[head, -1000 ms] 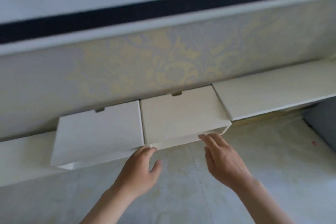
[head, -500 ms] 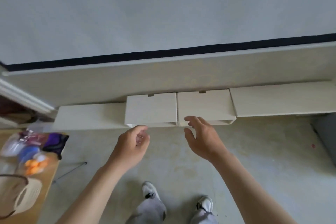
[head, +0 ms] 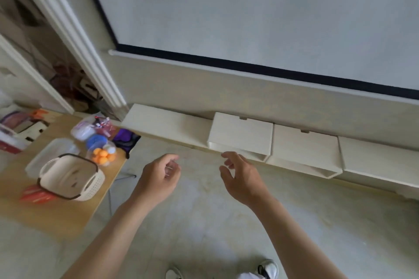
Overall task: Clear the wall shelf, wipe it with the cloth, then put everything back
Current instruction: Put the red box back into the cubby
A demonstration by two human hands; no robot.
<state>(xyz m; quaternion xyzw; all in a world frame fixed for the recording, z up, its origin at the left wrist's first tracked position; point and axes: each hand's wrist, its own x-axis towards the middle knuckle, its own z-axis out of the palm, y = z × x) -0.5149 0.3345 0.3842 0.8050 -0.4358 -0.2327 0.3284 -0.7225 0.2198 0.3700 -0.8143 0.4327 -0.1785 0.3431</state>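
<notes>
Shoe (head: 267, 267) showing at the bottom edge, person standing on the pale floor. Both forearms reaching forward. Left hand (head: 158, 179) hanging with fingers loosely curled, grasping nothing. Right hand (head: 242, 179) also empty, fingers relaxed and spread, tips lying just in front of the left box unit (head: 240, 133); contact not clear, looking apart. Neither hand gripping any task item.

To the left, wooden table (head: 56, 215) carrying the white basket (head: 90, 188), clear lidded tub (head: 49, 152), bag of orange balls (head: 103, 156), purple bundle (head: 125, 139) and more clutter behind, too blurred to name. Judging these are sitting here as the shelf's contents, parked aside to keep the shelf free for wiping. Purple bundle may be the cloth, cannot tell. All of it lying well left of the left hand, out of reach of either grip.

Beyond the hands, wall shelf (head: 167, 123) running low along the wall, top looking bare, second box unit (head: 306, 145) sitting right beside the first. Farthest, projection screen (head: 249, 7) hanging above. Judging the next move is calling for a turn to the table.
</notes>
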